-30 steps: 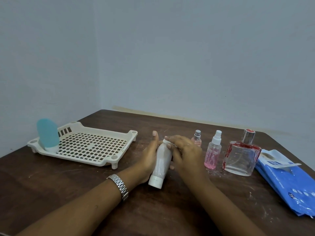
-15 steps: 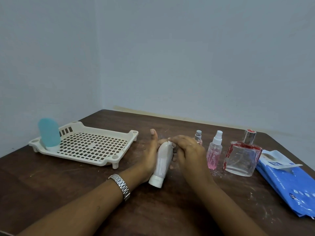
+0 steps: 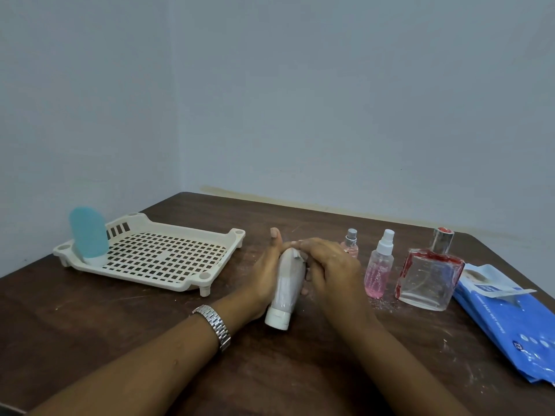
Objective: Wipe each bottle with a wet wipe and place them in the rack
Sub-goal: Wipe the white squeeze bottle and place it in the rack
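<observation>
White bottle (image 3: 285,283) lies tipped between the two hands over the middle of the table (image 3: 120,331). Its long axis runs away from the person, with the flat cap nearest them and low by the tabletop, and the rounded end farther off and a touch to the right. The left hand (image 3: 264,274) cups its left flank, thumb standing straight up and fingers tucked behind where I can't see them, so it seems to bear the weight. The right hand (image 3: 330,265) has its fingers curled over the far end, a scrap of wet wipe (image 3: 295,254) peeping out beneath them (most of it is hidden). The rack (image 3: 192,283) sits well off to the left, with a blue bottle (image 3: 88,235) upright in its near-left corner. By my reckoning the left hand is the nearer one to carry the bottle across once the wiping is done
</observation>
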Motion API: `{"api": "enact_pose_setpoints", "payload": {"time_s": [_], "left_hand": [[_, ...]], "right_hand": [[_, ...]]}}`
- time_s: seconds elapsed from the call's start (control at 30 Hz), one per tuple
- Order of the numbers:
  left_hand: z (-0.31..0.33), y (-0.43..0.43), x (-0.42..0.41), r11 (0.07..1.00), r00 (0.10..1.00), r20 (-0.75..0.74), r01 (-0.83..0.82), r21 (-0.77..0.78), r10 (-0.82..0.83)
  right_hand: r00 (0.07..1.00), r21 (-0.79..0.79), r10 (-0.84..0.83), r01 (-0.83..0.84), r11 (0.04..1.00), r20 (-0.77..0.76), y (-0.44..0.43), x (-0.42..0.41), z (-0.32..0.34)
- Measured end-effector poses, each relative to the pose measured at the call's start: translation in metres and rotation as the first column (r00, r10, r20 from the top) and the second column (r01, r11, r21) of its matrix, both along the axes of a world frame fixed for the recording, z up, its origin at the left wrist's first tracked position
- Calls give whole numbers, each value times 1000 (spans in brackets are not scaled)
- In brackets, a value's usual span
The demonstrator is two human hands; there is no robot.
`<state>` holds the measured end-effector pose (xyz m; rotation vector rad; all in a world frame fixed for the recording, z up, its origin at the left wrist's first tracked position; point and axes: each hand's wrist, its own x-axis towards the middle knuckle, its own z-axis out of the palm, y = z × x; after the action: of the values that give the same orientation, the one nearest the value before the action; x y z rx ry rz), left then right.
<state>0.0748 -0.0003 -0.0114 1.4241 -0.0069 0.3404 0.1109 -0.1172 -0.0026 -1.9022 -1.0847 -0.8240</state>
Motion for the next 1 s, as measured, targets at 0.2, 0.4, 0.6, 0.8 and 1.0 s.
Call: {"api": "enact_pose_setpoints", "payload": {"time_s": [0.2,0.4,0.6,0.8,1.0], "left_hand": [[-3,4,2,999,999,34,-1,-52,3],[-7,10,5,997,999,50,14,-71,-11],[-8,17,9,989,997,76,26,-145,-15],[-9,17,10,996,998,65,27,-79,-22],[-9,14,11,998,997,66,-34,-52,37]], "right_hand": [[977,114,52,-29,993,-206,-2,-1,-2],[943,131,93,-54,990,-320,-1,1,-8],[915,42,81,-71,997,-395,-7,-1,-18],[947,101,58,-27,994,-315,-4,1,-13],[997,107,2,6,994,-77,6,2,-11]]}}
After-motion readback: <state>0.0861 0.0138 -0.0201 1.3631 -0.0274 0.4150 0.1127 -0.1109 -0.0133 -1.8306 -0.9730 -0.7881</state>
